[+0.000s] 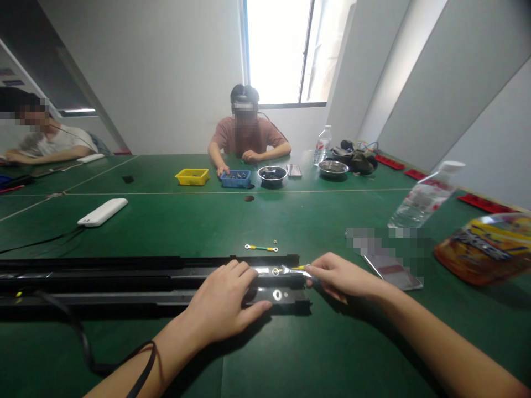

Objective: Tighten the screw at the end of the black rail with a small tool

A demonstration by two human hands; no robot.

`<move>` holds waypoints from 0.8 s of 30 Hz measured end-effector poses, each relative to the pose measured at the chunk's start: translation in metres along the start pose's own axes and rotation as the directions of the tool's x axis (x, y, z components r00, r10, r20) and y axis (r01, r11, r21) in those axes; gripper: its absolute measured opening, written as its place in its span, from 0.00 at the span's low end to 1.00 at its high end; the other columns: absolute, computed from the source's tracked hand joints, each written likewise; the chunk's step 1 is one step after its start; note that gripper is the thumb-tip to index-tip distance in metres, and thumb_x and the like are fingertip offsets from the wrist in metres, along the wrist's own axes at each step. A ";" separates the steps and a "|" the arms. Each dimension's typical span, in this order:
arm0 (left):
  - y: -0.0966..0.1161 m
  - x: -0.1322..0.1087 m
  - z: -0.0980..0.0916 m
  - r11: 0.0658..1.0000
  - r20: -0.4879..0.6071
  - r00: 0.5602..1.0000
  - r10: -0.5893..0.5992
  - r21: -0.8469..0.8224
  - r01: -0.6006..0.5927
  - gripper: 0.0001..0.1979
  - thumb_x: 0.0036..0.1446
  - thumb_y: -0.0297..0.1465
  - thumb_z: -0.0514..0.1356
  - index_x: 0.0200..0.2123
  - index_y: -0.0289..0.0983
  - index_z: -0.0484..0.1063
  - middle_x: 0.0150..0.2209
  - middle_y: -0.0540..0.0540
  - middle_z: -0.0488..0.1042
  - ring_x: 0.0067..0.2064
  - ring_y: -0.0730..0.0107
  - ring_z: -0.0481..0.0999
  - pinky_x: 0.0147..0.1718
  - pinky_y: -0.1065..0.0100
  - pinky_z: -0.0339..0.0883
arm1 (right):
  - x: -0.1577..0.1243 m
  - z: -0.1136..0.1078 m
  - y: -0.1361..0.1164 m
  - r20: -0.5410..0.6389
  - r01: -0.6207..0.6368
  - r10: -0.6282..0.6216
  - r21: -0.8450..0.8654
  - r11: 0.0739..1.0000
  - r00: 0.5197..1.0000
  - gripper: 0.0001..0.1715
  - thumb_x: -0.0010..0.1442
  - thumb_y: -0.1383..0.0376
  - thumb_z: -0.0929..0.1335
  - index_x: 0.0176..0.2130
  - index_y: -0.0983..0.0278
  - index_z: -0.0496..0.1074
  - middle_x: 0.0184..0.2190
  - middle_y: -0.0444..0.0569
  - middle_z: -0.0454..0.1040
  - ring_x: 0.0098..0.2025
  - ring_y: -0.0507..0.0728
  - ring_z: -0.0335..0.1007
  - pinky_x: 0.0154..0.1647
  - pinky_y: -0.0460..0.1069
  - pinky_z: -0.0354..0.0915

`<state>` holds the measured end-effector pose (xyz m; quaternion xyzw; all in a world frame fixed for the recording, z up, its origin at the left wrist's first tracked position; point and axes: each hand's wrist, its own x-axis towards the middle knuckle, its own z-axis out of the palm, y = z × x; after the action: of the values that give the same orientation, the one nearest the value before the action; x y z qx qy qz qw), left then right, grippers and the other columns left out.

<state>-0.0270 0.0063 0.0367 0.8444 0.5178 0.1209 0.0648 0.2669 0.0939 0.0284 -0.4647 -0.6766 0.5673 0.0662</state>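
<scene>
Two long black metal rails (166, 275) lie side by side across the green table. My left hand (226, 298) grips them near their right end, its fingers curled over the far rail and the thumb stretched along the near one. At that end, my right hand (338, 276) pinches a silver wrench (293, 270), whose tip is at a small brass-coloured nut (276, 271) on the far rail. A yellow-green wire (300, 267) shows beside the wrench, partly hidden by my fingers. Just beyond the rails lie another green-yellow wire with ring terminals (261, 248) and a small nut (275, 241).
A phone (394, 268), a tilted-looking water bottle (427, 196) and an orange package (485, 249) are on the right. A white power bank (103, 212) lies left. Across sits a person beside a yellow bin (192, 177), blue bin (235, 179) and metal bowl (272, 182).
</scene>
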 end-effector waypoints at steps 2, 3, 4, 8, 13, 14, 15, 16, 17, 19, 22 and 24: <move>0.000 0.000 0.000 1.000 -0.003 1.000 -0.002 -0.004 0.002 0.21 0.63 0.49 0.61 0.52 0.41 0.72 0.44 0.42 0.74 0.47 0.54 0.72 0.48 0.54 0.69 | 0.002 -0.003 0.004 -0.031 0.002 -0.002 0.003 1.000 1.000 0.31 0.64 0.40 0.66 0.34 0.66 0.73 0.13 0.39 0.64 0.13 0.49 0.60 0.14 0.43 0.53; 0.000 0.000 0.000 1.000 -0.004 1.000 -0.003 -0.005 0.003 0.21 0.63 0.49 0.61 0.51 0.41 0.72 0.44 0.43 0.74 0.47 0.54 0.72 0.48 0.54 0.69 | 0.003 -0.005 0.005 -0.056 0.016 -0.016 -0.001 1.000 0.998 0.30 0.63 0.41 0.67 0.33 0.65 0.72 0.13 0.39 0.64 0.14 0.49 0.60 0.14 0.43 0.53; 0.001 0.000 0.000 1.000 -0.003 1.000 -0.005 -0.005 0.005 0.21 0.63 0.49 0.61 0.51 0.41 0.72 0.44 0.43 0.74 0.47 0.54 0.72 0.48 0.54 0.69 | 0.004 -0.006 0.007 -0.087 0.040 -0.040 -0.004 0.999 0.995 0.29 0.63 0.41 0.67 0.33 0.65 0.72 0.14 0.39 0.65 0.14 0.49 0.60 0.15 0.44 0.54; 0.001 0.000 0.000 1.000 -0.001 1.000 0.001 -0.001 -0.001 0.21 0.64 0.49 0.60 0.52 0.41 0.72 0.45 0.43 0.74 0.47 0.54 0.72 0.48 0.54 0.69 | 0.009 -0.008 0.006 -0.243 0.180 -0.174 0.004 0.984 0.954 0.29 0.63 0.42 0.68 0.28 0.64 0.69 0.16 0.39 0.64 0.17 0.49 0.60 0.20 0.45 0.56; 0.002 0.001 0.000 1.000 -0.008 1.000 0.024 0.016 -0.024 0.21 0.64 0.49 0.60 0.52 0.41 0.72 0.44 0.42 0.75 0.46 0.53 0.72 0.48 0.54 0.69 | 0.016 -0.001 0.001 -0.309 0.228 -0.218 -0.002 0.974 0.926 0.32 0.62 0.39 0.67 0.25 0.62 0.65 0.15 0.39 0.63 0.17 0.49 0.59 0.22 0.46 0.56; 0.002 0.001 0.000 1.000 -0.010 1.000 0.023 0.017 -0.023 0.21 0.64 0.49 0.59 0.52 0.41 0.72 0.44 0.42 0.75 0.47 0.53 0.72 0.48 0.54 0.69 | 0.017 0.000 0.000 -0.304 0.231 -0.223 -0.011 0.973 0.926 0.32 0.62 0.39 0.67 0.25 0.62 0.65 0.15 0.39 0.63 0.18 0.50 0.59 0.22 0.46 0.56; 0.002 0.002 0.000 1.000 -0.011 1.000 0.022 0.017 -0.022 0.21 0.64 0.49 0.59 0.52 0.41 0.72 0.44 0.42 0.75 0.47 0.53 0.72 0.48 0.54 0.69 | 0.018 0.001 -0.001 -0.299 0.231 -0.227 -0.021 0.973 0.927 0.33 0.62 0.38 0.67 0.25 0.63 0.65 0.16 0.39 0.63 0.18 0.50 0.60 0.22 0.46 0.56; 0.002 0.002 0.000 1.000 -0.011 1.000 0.021 0.017 -0.021 0.21 0.64 0.49 0.59 0.52 0.41 0.72 0.45 0.42 0.75 0.47 0.53 0.72 0.48 0.54 0.69 | 0.019 0.002 -0.001 -0.294 0.229 -0.228 -0.032 0.973 0.928 0.33 0.62 0.38 0.66 0.25 0.63 0.66 0.16 0.40 0.64 0.18 0.50 0.60 0.22 0.46 0.57; 0.002 0.002 0.000 1.000 -0.012 1.000 0.021 0.016 -0.020 0.21 0.64 0.49 0.59 0.52 0.41 0.72 0.45 0.42 0.75 0.47 0.53 0.72 0.49 0.54 0.69 | 0.019 0.003 -0.002 -0.291 0.225 -0.227 -0.041 0.974 0.930 0.33 0.62 0.38 0.66 0.25 0.63 0.66 0.16 0.40 0.64 0.18 0.50 0.60 0.22 0.46 0.57; 0.002 0.001 0.000 1.000 -0.009 1.000 0.020 0.014 -0.020 0.22 0.64 0.49 0.59 0.53 0.41 0.72 0.45 0.42 0.75 0.47 0.53 0.72 0.48 0.54 0.69 | 0.020 0.003 -0.003 -0.293 0.213 -0.219 -0.054 0.976 0.931 0.33 0.62 0.38 0.66 0.25 0.63 0.67 0.16 0.41 0.64 0.18 0.50 0.61 0.22 0.46 0.58; 0.002 0.001 0.000 1.000 0.000 1.000 0.017 0.016 -0.017 0.22 0.64 0.49 0.59 0.53 0.41 0.72 0.45 0.42 0.74 0.47 0.53 0.72 0.48 0.54 0.69 | 0.020 0.004 -0.005 -0.293 0.207 -0.218 -0.068 0.976 0.931 0.33 0.63 0.39 0.66 0.25 0.63 0.67 0.16 0.41 0.64 0.18 0.51 0.61 0.23 0.47 0.58; 0.002 0.001 -0.001 1.000 0.004 1.000 0.015 0.019 -0.015 0.22 0.64 0.49 0.59 0.54 0.41 0.72 0.45 0.42 0.74 0.48 0.53 0.72 0.48 0.54 0.69 | 0.020 0.005 -0.006 -0.288 0.207 -0.219 -0.070 0.976 0.932 0.32 0.63 0.40 0.66 0.25 0.63 0.67 0.16 0.41 0.64 0.19 0.51 0.61 0.24 0.47 0.58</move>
<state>-0.0253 0.0064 0.0377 0.8491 0.5125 0.1147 0.0567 0.2497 0.1049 0.0232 -0.4690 -0.7164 0.4682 0.2183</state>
